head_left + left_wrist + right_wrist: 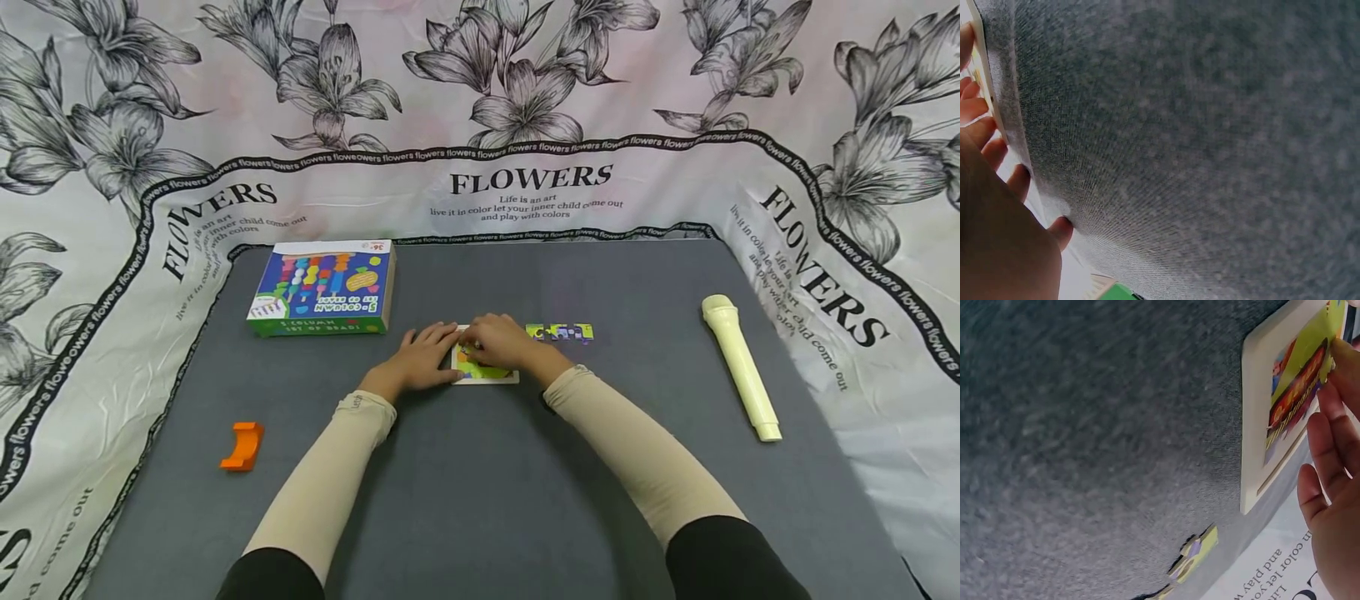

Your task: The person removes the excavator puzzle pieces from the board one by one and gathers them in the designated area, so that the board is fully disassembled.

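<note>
A small jigsaw puzzle [487, 372] with a white frame lies flat on the grey table, part of its yellow-green picture hidden under the hands. My left hand [420, 360] rests at the frame's left side with its fingers spread. Over the upper part of the puzzle, my right hand [501, 342] has its fingers bunched. The right wrist view shows its thumb and forefinger pinching what looks like a yellow-green puzzle piece [1330, 367] against the picture, mostly hidden by the fingers. Several loose puzzle pieces [559, 332] lie in a row just right of the frame.
A blue and green bead-game box [321, 287] stands at the back left. An orange curved block [242, 447] lies at the left, and a pale yellow stick-shaped tube [742, 367] at the right. A flower-printed cloth [525, 196] borders the grey table surface [480, 500].
</note>
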The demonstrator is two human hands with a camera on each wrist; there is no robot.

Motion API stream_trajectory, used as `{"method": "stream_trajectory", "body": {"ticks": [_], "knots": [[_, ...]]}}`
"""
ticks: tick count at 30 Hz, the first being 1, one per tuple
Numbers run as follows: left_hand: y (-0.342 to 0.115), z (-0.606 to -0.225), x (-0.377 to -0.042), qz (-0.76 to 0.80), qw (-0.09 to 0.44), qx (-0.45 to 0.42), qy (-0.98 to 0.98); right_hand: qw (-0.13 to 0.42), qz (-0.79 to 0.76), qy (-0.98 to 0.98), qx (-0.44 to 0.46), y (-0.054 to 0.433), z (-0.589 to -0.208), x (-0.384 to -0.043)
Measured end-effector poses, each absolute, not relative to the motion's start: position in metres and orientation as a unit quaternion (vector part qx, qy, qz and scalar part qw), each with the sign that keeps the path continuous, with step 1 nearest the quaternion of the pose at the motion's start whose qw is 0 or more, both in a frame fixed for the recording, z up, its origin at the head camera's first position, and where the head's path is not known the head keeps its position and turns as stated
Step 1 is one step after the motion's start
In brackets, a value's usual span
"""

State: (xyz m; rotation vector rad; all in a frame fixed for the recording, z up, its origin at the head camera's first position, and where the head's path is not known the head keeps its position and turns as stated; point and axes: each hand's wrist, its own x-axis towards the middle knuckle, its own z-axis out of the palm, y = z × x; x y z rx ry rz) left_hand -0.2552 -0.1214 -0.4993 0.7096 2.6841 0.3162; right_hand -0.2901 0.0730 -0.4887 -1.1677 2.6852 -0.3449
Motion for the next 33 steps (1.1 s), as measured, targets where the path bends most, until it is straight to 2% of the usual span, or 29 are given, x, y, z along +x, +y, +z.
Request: {"method": "stream_trajectory", "body": {"ticks": [33], "knots": [[-0.1200, -0.5004, -0.2566, 0.145, 0.185, 0.232, 0.944, 0.142, -0.227, 0.907, -0.325, 0.0718, -0.4941, -0.2985]]}}
